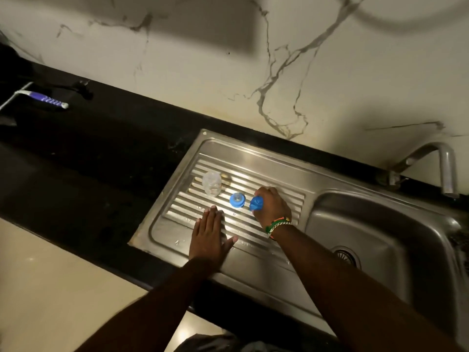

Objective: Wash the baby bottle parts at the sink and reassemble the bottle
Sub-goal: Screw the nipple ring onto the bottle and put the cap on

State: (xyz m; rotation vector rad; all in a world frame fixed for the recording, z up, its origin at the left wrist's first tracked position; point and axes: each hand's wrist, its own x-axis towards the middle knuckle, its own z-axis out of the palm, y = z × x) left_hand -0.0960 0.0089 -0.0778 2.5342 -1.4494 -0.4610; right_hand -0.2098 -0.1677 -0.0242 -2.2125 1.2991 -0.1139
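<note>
Dim veined marble wall (203, 59) behind black countertop (88, 153), pale floor (50, 288).

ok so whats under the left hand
The left hand lies flat with straight fingers on the ribbed steel drainboard. Only wet metal shows around it; whatever the palm covers is hidden.

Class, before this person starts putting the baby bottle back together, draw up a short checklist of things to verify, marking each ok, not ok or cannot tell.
1. Clear bottle body within reach on the draining board: ok.
2. Blue ring with teat lying free beside it: ok.
3. Blue cap held in the right hand: ok.
4. Left hand free, resting flat: ok.
5. Parts rinsed clean: cannot tell.
6. Tap off: cannot tell.
</note>
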